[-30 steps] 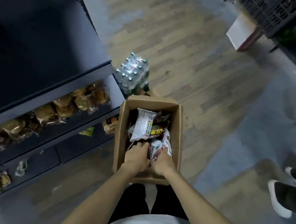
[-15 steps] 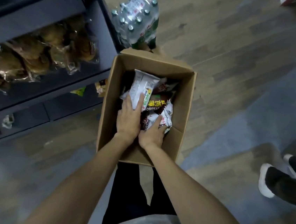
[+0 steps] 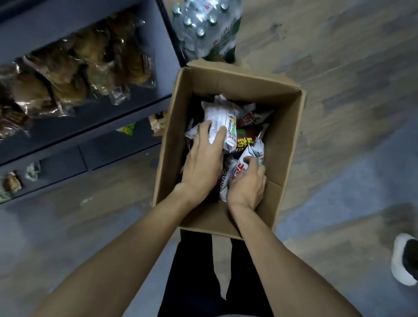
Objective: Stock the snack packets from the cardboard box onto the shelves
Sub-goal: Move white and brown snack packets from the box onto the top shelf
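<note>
- Left hand (image 3: pixel 203 161) grasps a white snack packet (image 3: pixel 220 126) near the cardboard box (image 3: pixel 285 145)'s far-left corner; its long axis runs away from the person
- Right hand (image 3: pixel 247 185) clenched on another packet (image 3: pixel 247 160) by the near-right wall
- Shelves (image 3: pixel 151 56) lie to the left; the left hand is nearer

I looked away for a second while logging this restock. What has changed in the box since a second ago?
The left hand slid forward over the white packet and now grips it. The right hand curled onto a red-printed packet beside it. The view tilted down toward the cardboard box. Nothing has left the box; the shelf breads and water bottles stayed put.
</note>
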A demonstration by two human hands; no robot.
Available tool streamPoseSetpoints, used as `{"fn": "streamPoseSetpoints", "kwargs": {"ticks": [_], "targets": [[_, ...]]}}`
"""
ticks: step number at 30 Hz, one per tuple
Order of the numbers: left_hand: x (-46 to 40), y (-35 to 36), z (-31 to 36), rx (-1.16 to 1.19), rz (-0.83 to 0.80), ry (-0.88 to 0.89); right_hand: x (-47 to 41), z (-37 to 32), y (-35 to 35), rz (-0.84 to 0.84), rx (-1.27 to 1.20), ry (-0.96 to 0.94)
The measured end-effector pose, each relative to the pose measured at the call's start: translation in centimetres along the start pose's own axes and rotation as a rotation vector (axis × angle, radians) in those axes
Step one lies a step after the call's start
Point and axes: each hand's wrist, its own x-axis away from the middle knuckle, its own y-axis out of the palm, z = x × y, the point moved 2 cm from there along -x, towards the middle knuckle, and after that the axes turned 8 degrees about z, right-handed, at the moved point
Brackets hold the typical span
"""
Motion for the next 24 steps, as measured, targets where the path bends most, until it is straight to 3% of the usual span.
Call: {"fn": "streamPoseSetpoints", "kwargs": {"ticks": [6,9,12,15,19,24], "targets": [[0.8,-5.5,1.3,0.111,0.051,0.008,-0.9,-3.0,-4.6,0.06,-0.073,-0.247],[-1.2,-6.3,0.6,0.159,-0.122,-0.067,-3.3,-4.7,-5.2,0.031,-0.12,-0.313],[-3.8,-5.3,-0.5,0.104,-0.202,-0.11,-6.0,-5.1,-3.6,-0.088,0.05,-0.312],[-4.7,-3.8,-0.8,0.001,-0.081,-0.062,-6.6,-4.7,-2.2,-0.083,0.167,-0.305],[-3.6,-1.5,-0.3,-0.149,0.077,0.003,-5.7,-4.4,-1.3,0.008,0.192,-0.467],[-1.6,1.8,-0.1,-0.136,0.051,-0.013,-5.1,-4.0,0.8,-0.198,0.292,-0.368]]}}
